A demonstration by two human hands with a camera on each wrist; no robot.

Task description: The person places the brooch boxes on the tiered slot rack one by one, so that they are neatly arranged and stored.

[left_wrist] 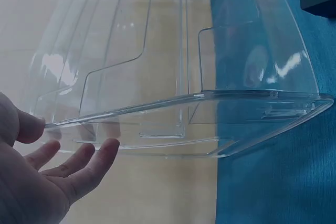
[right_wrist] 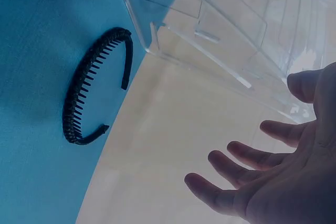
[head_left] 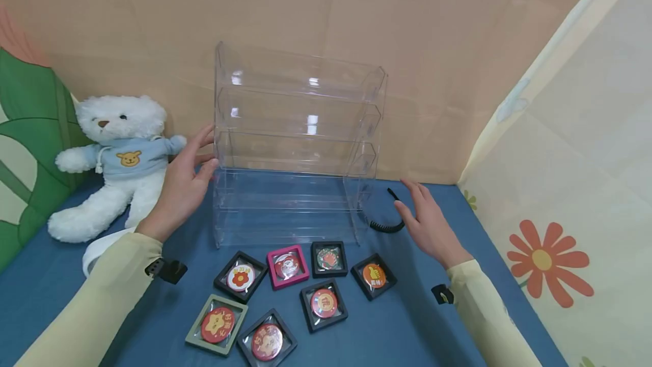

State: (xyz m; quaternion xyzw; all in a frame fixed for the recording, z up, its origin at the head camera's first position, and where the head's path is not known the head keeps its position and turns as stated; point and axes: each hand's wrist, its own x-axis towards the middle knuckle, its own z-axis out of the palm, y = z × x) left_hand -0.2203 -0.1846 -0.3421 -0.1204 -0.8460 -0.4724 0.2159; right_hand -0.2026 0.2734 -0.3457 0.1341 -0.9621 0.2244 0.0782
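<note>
A clear plastic display rack [head_left: 295,154] with several stepped tiers stands on the blue cloth against the back wall. At its left side is my left hand [head_left: 182,183], the thumb [left_wrist: 30,128] at the edge of the side panel and the other fingers spread along the outside. My right hand [head_left: 430,225] hovers off the rack's right side with fingers extended, holding nothing. Below it, partly hidden behind the rack in the head view, lies a black toothed headband [right_wrist: 79,85]. Several small framed badges lie before the rack, among them a pink-framed one [head_left: 288,266] and a green-framed one [head_left: 217,324].
A white teddy bear [head_left: 122,157] in a blue hoodie sits left of the rack, close to my left hand. A white band-like object [head_left: 97,251] lies partly under the left sleeve. A flowered cloth wall [head_left: 575,186] borders the right side.
</note>
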